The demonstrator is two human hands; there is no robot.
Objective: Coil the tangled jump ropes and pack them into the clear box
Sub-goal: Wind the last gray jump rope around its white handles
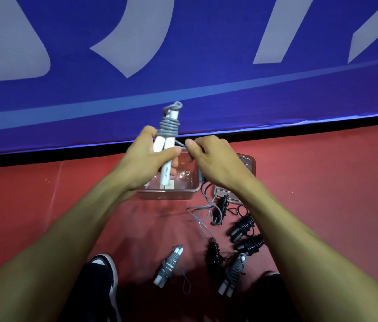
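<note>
Two hands (147, 159) (213, 159), grey rope (169, 129) between

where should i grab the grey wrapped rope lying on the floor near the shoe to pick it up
Grip the coiled grey rope across its wrapped middle, coming from above. It lies flat on the red floor, tilted, with the cord wound thickest there and binding both white handles. A loose tail loops out at its lower right, so avoid that end.

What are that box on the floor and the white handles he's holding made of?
The box looks like clear hard plastic: the red floor shows through its glossy walls. The white handles in the left hand seem smooth matte plastic, though that is a guess.
</note>
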